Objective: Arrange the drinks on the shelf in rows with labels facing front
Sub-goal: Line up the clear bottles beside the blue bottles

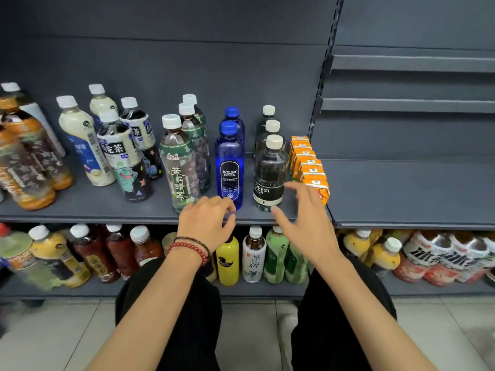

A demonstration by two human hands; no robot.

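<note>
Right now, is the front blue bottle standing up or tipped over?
Standing up. The front blue bottle stands straight on the shelf, with its cap on top.

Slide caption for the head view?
Left hand and right hand hover by the Bolsa Soda bottle and Forest Soda bottle on the shelf.

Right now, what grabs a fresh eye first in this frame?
Two bare hands, the left hand and the right hand, hover at the front of the grey shelf. Just behind them stand the blue Bolsa Soda bottle and the dark Forest Soda bottle, each heading a row with its label forward. A row of orange cartons runs back on the right, and the tea bottles cluster more loosely on the left.
</note>
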